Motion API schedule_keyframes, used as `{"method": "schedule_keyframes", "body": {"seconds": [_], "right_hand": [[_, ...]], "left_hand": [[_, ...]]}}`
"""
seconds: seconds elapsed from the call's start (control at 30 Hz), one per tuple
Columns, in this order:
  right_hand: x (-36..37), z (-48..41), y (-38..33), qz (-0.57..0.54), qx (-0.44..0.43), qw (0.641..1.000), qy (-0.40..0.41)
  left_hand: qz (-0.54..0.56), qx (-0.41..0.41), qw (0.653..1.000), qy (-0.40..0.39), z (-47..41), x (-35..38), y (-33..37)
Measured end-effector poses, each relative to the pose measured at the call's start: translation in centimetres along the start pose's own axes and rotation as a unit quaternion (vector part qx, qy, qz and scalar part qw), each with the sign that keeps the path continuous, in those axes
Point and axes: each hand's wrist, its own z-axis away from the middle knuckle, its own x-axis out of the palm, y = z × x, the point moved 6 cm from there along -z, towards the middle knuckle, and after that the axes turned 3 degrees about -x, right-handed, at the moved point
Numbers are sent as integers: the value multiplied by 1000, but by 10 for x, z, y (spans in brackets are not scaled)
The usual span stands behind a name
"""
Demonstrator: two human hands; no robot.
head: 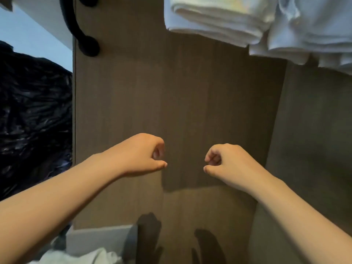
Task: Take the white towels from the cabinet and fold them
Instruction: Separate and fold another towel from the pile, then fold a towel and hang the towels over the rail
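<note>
Bare forearms reach in from the near edge; the left hand (141,155) and right hand (228,162) curl their fingers into fists, gripping nothing. Folded white towels (219,21) lie far right at the brown cabinet (171,92), well apart from both. Near left, a grey box (99,239) holds white cloth (85,256).

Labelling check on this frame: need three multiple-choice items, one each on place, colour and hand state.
1. Where in the view are the folded white towels?
A. top right
B. bottom right
C. centre

2. What colour is the cabinet handle?
A. silver
B. black
C. white

3. What do the left hand and right hand hold?
A. a towel
B. the handle
C. nothing

Answers:
1 A, the stack fills the upper right corner.
2 B, the handle is black against brown wood.
3 C, both hands are curled, apart, with nothing in them.
</note>
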Motion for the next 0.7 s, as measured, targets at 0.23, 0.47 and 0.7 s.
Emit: {"method": "schedule_keyframes", "body": {"seconds": [0.23,0.47,0.7], "right_hand": [[89,56,15,-20,-33,992,-118],[182,108,25,-24,-84,969,-233],[253,144,0,-37,-118,943,-311]], "left_hand": [[-49,-65,990,-117,69,97,9],[-57,-164,960,-219,143,182,-2],[-45,-241,936,-252,215,221,-36]]}}
